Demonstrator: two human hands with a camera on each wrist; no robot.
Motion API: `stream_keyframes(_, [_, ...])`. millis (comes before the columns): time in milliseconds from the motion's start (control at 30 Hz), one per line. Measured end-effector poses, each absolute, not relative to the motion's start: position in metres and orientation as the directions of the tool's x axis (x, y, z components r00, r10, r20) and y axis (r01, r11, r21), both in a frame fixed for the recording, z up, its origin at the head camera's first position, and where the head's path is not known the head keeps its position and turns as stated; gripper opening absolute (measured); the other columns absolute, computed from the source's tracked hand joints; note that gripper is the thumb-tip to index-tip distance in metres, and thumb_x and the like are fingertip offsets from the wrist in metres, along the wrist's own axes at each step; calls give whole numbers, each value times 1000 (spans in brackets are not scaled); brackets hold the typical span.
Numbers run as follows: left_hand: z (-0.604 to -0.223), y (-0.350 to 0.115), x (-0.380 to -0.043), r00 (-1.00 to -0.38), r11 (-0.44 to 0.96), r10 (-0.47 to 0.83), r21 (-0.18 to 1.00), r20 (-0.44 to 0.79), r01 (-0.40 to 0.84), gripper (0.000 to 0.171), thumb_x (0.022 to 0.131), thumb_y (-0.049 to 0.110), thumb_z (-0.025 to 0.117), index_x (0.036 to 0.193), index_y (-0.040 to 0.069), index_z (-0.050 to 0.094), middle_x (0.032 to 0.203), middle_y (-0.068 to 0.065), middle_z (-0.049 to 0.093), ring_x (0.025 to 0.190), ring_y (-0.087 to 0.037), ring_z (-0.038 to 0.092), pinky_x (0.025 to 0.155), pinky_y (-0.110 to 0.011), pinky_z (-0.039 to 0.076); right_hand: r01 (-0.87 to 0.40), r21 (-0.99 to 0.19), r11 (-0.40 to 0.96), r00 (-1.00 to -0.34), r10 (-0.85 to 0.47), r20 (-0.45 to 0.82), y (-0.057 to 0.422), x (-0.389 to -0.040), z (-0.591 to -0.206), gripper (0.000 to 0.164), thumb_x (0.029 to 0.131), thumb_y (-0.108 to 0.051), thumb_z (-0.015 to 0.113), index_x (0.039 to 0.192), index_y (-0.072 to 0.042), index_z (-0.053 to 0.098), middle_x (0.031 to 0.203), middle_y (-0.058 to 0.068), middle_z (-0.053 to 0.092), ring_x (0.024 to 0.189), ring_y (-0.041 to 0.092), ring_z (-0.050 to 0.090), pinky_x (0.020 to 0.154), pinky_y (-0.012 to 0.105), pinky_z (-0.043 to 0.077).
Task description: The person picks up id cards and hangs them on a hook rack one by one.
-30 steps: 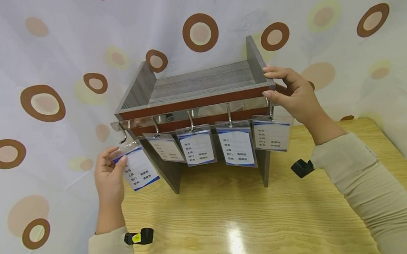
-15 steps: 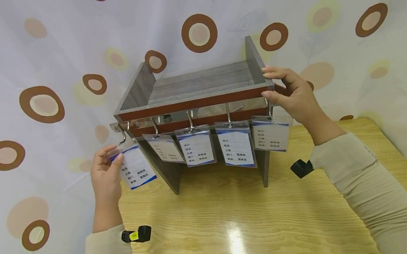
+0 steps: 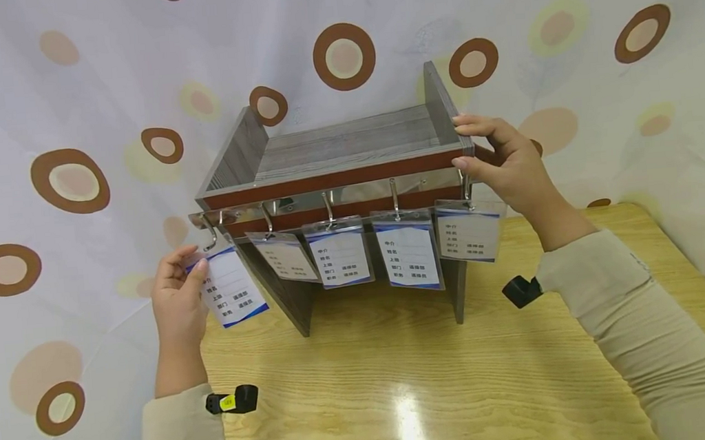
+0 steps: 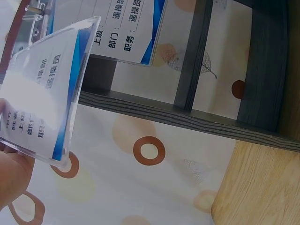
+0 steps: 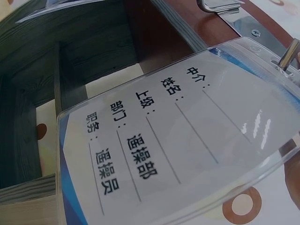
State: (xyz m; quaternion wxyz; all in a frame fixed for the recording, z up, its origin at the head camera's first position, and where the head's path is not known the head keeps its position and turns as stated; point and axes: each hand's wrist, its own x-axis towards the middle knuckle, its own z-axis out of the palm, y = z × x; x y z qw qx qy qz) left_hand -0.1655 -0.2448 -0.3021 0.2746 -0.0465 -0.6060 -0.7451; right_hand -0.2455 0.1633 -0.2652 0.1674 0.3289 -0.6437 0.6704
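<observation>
My left hand (image 3: 175,303) pinches a clear-sleeved name badge (image 3: 234,291) by its upper left part, thumb in front. The badge hangs tilted just below the leftmost metal hook (image 3: 209,235); whether its slot touches the hook I cannot tell. In the left wrist view this badge (image 4: 42,101) shows glare on its plastic. My right hand (image 3: 512,166) grips the right front corner of a grey wooden shelf (image 3: 346,141), thumb at the front edge and fingers over the side panel. Several badges hang from the other hooks; the rightmost badge (image 5: 173,131) fills much of the right wrist view.
A metal hook rail (image 3: 363,193) runs along the shelf's red-brown front. The shelf stands on a light wooden table (image 3: 365,385) against a white patterned cloth (image 3: 398,9). The shelf's left leg panel (image 3: 300,314) is close to the held badge.
My left hand has shifted slightly left and up with the badge, whose top is now nearer the leftmost hook. The right hand has stayed on the shelf corner.
</observation>
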Motion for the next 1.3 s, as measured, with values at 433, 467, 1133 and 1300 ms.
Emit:
stream_keyframes(433, [-295, -243, -168, -857, -8, -421, 943, 299, 333, 14, 83, 1, 54, 95, 4, 59, 84, -5, 53, 72, -11, 49, 58, -16, 44, -648, -750, -135, -724, -195, 661, 164, -246, -264, 30, 78, 7, 57, 107, -3, 56, 124, 6, 45, 121, 20, 31, 93, 25, 32])
stream_keyframes(467, [-294, -244, -168, -857, -8, -426, 946, 289, 323, 14, 82, 1, 54, 95, 5, 59, 84, -5, 54, 71, -11, 50, 58, -16, 44, -648, -750, -137, -724, -196, 661, 164, -246, -264, 30, 78, 7, 57, 107, -3, 56, 124, 6, 45, 121, 20, 31, 93, 25, 32])
stream_keyframes(1133, [-306, -244, -184, -825, 77, -433, 927, 362, 366, 24, 81, -8, 53, 85, 14, 62, 83, 0, 57, 73, -9, 49, 61, -13, 42, -641, -751, -159, -722, -208, 660, 164, -245, -266, 30, 78, 6, 57, 107, -3, 56, 123, 6, 44, 120, 21, 31, 92, 25, 33])
stream_keyframes(1300, [-308, -246, -188, -808, 77, -431, 908, 402, 411, 26, 79, -10, 53, 83, 14, 63, 80, 1, 58, 74, -9, 49, 63, -13, 42, -641, -752, -154, -723, -209, 658, 163, -246, -266, 30, 78, 6, 57, 107, -4, 56, 123, 6, 44, 120, 21, 31, 92, 24, 33])
